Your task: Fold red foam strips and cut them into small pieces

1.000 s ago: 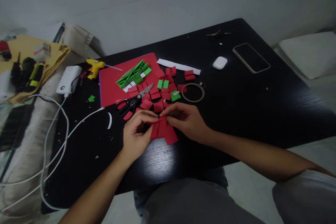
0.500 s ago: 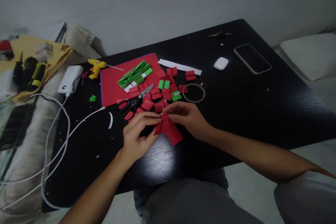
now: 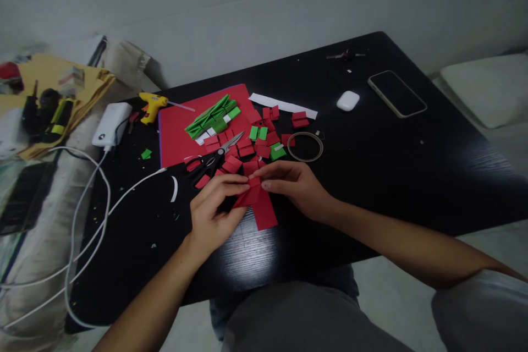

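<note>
A red paper strip [image 3: 264, 210], partly folded, is pinched between my two hands above the front of the black table. My left hand [image 3: 214, 206] grips its left side, thumb below and fingers on top. At the upper right of the fold, my right hand [image 3: 297, 187] closes thumb and forefinger on the paper. One tail of the strip hangs down toward me. Just beyond my hands lie several folded red paper pieces [image 3: 231, 164] and a pair of black-handled scissors [image 3: 212, 160]. Small green folded pieces [image 3: 258, 133] rest among them.
A red sheet [image 3: 177, 135] bears a green folded paper bundle [image 3: 213, 117]. Around it are a yellow glue gun [image 3: 152, 105], a white power bank [image 3: 111, 125] with a cable, a white paper strip [image 3: 282, 105] and a ring [image 3: 305, 158]. Farther right lie a white earbud case [image 3: 347, 100] and a phone [image 3: 396, 93].
The hanging tail of the red strip has swung left and now points more straight down. Both hands have shifted slightly, still holding the paper.
</note>
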Available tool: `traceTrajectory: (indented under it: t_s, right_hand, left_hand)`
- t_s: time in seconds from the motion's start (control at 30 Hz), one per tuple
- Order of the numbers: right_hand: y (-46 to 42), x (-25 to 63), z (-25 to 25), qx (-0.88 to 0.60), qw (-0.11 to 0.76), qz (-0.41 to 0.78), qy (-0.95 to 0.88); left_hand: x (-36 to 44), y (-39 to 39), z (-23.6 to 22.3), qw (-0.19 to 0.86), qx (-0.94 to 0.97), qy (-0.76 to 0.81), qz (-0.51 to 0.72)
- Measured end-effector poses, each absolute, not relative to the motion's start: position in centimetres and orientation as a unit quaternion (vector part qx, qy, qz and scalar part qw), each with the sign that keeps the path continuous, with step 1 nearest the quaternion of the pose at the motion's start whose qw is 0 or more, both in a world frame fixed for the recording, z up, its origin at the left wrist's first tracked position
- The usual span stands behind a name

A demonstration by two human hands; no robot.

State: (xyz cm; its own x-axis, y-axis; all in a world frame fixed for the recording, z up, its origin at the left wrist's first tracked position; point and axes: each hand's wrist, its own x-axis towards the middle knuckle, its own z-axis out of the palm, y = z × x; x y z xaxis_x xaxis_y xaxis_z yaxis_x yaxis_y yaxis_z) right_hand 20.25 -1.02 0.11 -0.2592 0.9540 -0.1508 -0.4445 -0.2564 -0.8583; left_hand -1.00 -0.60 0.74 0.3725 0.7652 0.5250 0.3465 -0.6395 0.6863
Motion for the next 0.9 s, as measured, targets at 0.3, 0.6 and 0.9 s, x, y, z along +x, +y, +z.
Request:
traceTrajectory:
  t_s: [0.3, 0.6, 0.9]
  right_hand:
    - [-0.95, 20.38, 0.16, -0.367, 0.501, 0.691, -0.370]
    - [-0.88, 20.13, 0.64, -0.393, 0.511, 0.653, -0.397]
    - [-0.82, 19.96, 0.17, -0.383, 0.522, 0.649, -0.400]
  left_hand:
    - [-0.98, -0.40, 0.60, 0.254, 0.775, 0.366, 0.448]
    - [-0.45, -0.52, 0.71, 0.323, 0.726, 0.399, 0.457]
    - [-0.22, -0.85, 0.67, 0.300, 0.728, 0.402, 0.467]
